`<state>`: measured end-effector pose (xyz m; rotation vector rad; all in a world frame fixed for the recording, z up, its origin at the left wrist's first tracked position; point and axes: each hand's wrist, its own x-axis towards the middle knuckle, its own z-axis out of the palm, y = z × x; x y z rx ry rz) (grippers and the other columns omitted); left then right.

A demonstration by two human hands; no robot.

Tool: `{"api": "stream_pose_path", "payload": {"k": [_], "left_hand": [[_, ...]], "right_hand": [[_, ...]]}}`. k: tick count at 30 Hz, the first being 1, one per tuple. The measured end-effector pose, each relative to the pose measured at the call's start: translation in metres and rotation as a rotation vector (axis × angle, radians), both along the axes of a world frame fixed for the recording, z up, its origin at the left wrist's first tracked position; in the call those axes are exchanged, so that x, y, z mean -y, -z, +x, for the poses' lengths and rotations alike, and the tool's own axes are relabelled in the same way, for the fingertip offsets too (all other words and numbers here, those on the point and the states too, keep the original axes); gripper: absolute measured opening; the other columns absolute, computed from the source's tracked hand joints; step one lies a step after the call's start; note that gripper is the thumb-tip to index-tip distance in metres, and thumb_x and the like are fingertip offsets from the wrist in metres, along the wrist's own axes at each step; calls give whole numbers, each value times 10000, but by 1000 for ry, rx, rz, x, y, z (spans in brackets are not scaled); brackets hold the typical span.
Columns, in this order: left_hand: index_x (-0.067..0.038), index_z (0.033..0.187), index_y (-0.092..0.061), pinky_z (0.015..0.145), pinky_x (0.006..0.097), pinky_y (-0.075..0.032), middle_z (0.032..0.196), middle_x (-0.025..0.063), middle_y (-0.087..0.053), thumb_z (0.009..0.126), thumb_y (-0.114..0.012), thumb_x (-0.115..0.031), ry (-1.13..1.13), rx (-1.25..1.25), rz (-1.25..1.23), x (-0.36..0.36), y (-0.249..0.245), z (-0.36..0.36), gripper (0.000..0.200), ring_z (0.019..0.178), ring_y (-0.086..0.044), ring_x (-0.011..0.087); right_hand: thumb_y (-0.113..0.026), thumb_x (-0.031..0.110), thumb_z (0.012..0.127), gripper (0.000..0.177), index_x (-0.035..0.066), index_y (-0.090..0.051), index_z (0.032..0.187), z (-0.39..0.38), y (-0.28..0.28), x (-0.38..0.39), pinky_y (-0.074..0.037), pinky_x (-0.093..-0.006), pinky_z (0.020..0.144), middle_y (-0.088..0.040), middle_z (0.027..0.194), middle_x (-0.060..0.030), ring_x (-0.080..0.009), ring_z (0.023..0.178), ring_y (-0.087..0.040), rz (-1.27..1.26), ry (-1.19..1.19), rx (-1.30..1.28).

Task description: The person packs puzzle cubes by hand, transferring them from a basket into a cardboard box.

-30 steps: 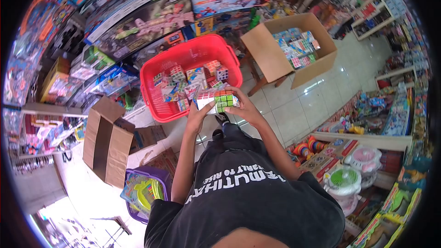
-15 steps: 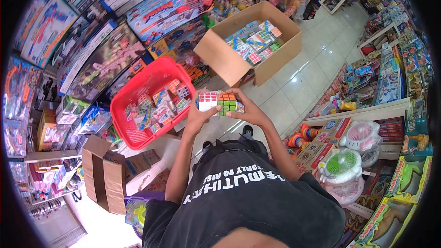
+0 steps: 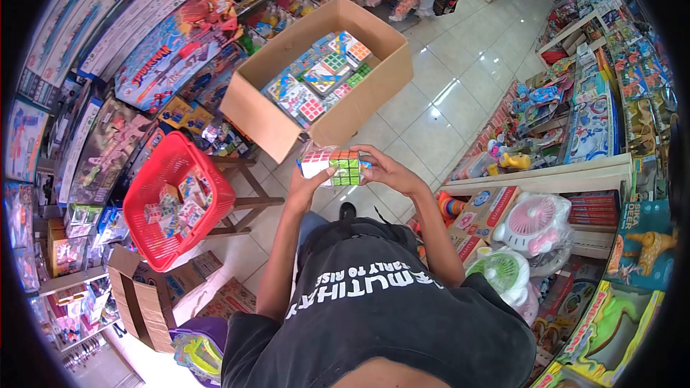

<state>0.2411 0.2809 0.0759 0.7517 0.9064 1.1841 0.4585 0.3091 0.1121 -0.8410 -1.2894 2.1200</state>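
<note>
My left hand (image 3: pixel 307 185) is closed around a puzzle cube (image 3: pixel 316 167) that shows a white side face and red squares on top. Pressed up against it is a second puzzle cube (image 3: pixel 345 171), green on the side facing me and orange on top, with my right hand (image 3: pixel 392 174) gripping its right end. Clear plastic wrapping and bits of blue printed packaging show around both. The pair is held at waist height in front of my black shirt. Beyond my hands stands an open cardboard box (image 3: pixel 363 108) with several packaged puzzle cubes (image 3: pixel 327 72) inside.
To the left, a red plastic basket (image 3: pixel 224 197) holds more packaged cubes and sits by a wooden stool (image 3: pixel 255 202). An opened carton (image 3: pixel 144 309) lies lower left. Toy shelves line both sides, with wrapped toy fans (image 3: pixel 532 224) at right. A tiled floor (image 3: pixel 438 93) runs ahead.
My view has turned, so the cardboard box and red basket now appear further left. Both hands still hold the two cubes together, tilted slightly differently.
</note>
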Motion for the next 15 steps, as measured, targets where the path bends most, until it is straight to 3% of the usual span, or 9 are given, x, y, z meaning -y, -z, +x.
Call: {"api": "stream_pose_path", "payload": {"k": [2, 15], "left_hand": [[14, 1177, -475, 875, 301, -435, 1086, 100, -582, 742, -683, -61, 16, -5, -29, -8, 3, 14, 488, 996, -555, 166], [23, 1175, -472, 871, 302, -418, 1073, 96, -575, 741, -716, -179, -117, -122, -73, -109, 10, 55, 537, 976, -551, 163]], "right_hand": [[-576, 199, 870, 544, 100, -314, 1337, 13, 3, -8, -446, -295, 848, -485, 1209, -104, -167, 1062, -499, 121, -23, 117], [-575, 138, 844, 428, 62, -420, 1237, 42, 42, -116, -458, -252, 787, -547, 1100, -80, -129, 943, -555, 215, 162, 112]]}}
